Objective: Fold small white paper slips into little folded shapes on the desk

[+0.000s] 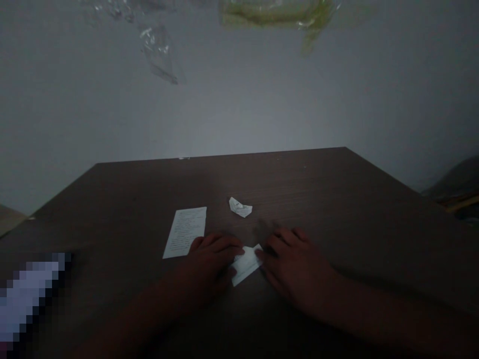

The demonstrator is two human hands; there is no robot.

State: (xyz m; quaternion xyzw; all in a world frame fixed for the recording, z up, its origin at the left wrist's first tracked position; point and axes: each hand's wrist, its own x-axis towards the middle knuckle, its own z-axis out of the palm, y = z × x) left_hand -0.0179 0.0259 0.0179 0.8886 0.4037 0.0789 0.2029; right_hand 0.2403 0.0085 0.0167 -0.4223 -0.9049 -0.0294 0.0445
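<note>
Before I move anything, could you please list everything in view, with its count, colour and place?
wooden-looking table: 1, dark brown, under the hands
flat printed paper sheet: 1, white, left of centre
small folded printed paper: 1, white, beyond the hands
folded paper piece: 1, white, between the hands
pixelated object: 1, pale bluish, left edge, identity hidden
clear crinkled plastic: count unclear, transparent, upper left
translucent plastic: count unclear, yellow-green, top
plain wall: 1, grey, behind the table
shadowy items: count unclear, mostly dark, right edge
left hand: 1, shadowed, at the folded piece's left
right hand: 1, shadowed, at its right
</note>
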